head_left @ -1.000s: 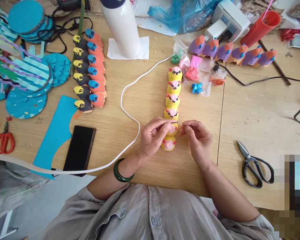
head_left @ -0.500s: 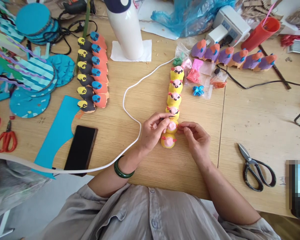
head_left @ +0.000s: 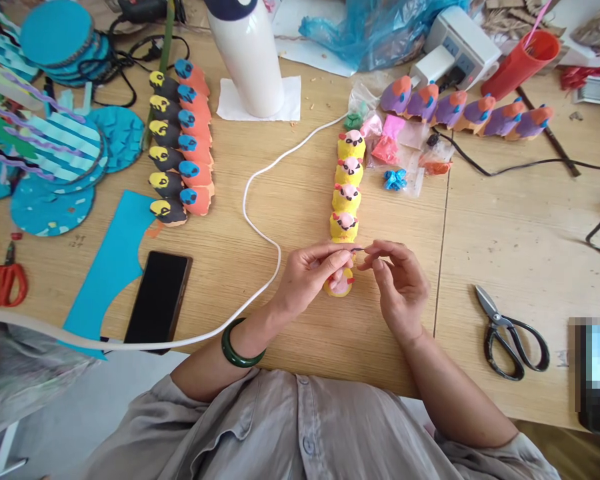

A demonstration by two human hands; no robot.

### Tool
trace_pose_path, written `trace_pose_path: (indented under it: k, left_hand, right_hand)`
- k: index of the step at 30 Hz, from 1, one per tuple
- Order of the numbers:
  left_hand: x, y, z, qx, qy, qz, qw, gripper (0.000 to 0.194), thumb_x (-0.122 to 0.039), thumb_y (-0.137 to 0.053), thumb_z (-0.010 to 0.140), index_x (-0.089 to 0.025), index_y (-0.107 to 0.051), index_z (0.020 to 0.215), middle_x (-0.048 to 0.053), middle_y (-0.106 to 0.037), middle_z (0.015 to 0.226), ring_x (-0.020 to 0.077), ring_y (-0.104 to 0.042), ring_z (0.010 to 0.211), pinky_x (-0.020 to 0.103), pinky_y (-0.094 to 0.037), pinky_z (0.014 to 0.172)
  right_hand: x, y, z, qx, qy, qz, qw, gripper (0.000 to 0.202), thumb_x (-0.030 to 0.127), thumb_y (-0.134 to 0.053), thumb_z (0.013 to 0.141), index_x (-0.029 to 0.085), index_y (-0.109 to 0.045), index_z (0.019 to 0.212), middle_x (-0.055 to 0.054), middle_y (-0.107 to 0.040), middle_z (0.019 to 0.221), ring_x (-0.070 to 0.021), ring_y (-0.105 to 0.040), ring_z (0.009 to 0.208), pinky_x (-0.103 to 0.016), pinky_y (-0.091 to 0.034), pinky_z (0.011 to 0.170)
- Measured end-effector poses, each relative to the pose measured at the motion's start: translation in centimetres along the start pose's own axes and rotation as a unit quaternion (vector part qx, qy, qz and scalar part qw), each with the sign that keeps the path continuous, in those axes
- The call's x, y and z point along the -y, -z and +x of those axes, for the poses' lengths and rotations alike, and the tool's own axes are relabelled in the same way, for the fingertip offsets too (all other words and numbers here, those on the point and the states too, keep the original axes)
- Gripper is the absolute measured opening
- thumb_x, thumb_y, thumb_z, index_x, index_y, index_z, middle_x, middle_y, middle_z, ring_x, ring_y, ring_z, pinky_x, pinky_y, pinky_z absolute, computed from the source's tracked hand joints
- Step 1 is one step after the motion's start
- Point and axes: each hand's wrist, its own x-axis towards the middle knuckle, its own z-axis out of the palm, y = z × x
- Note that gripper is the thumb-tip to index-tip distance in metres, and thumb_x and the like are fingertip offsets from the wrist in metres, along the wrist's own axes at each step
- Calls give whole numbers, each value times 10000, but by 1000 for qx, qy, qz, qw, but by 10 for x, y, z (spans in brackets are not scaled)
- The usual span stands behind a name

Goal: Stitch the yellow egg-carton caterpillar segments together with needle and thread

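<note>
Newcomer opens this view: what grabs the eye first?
Likely the row of yellow figures near mid-picture, with the left hand and right hand close together over its near end, a tiny dark strip at the left fingertips. Next, probably the tall white bottle behind, and the purple row at back right.

The yellow, narrow strip of rounded bumps (head_left: 347, 198) lies lengthwise on the light wooden tabletop (head_left: 305, 183), running away from the person, with its near portion partly hidden by the left hand (head_left: 306, 279). The four farthest bumps each carry a pink cap, black markings and red side pieces; the nearest bump shows a pink cap and a red side piece. A thin, dark sliver of unidentified material (head_left: 357, 249) is pinched at the left fingertips above the strip, its free end directed toward the right hand (head_left: 404, 287); contact there cannot be determined.
</note>
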Motion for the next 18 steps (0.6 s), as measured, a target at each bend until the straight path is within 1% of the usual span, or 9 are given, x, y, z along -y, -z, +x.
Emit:
trace_pose_path:
  k: [2, 5, 10, 15, 18]
  left_hand:
    - [-1, 1, 1, -3, -3, 10, 1000, 159, -343, -792, 949, -263, -874, 1059, -1, -668, 803, 32, -519, 561, 177, -458, 512]
    - [-1, 0, 1, 0, -3, 13, 1000, 159, -347, -789, 953, -258, -874, 1053, -2, -658, 765, 38, -524, 555, 181, -460, 511]
    - [-2, -3, -1, 19, 3, 11, 1000, 183, -375, -780, 956, -222, -875, 989, -13, -595, 648, 54, -510, 525, 193, -450, 500]
    - [-2, -3, -2, 11, 1, 56, 998, 246, -416, -787, 945, -196, -870, 1020, -10, -577, 628, 72, -525, 553, 203, -460, 520]
    - [-1, -2, -1, 7, 0, 64, 998, 255, -424, -796, 935, -194, -871, 1013, -7, -585, 635, 68, -517, 546, 196, -442, 502]
  right_hand:
    - [-1, 1, 0, 17, 15, -11, 1000, 290, 212, -648, 1031, 326, -736, 1283, -44, -715, 1136, -163, -695, 942, -317, -677, 772]
    - [-2, 1, -1, 29, 36, -26, 999, 311, 187, -640, 1032, 334, -744, 1286, -46, -716, 1148, -161, -690, 936, -321, -673, 764]
    - [-6, 2, -2, 25, 39, -40, 998, 327, 174, -672, 1011, 339, -744, 1283, -45, -722, 1141, -175, -701, 949, -338, -660, 755]
    - [-6, 3, -2, 27, 52, -45, 997, 325, 144, -682, 998, 339, -764, 1244, -39, -737, 1113, -186, -730, 968, -340, -654, 748]
    - [-5, 2, -2, 24, 62, -49, 997, 324, 133, -674, 999, 337, -774, 1229, -35, -746, 1101, -180, -748, 936, -336, -655, 737]
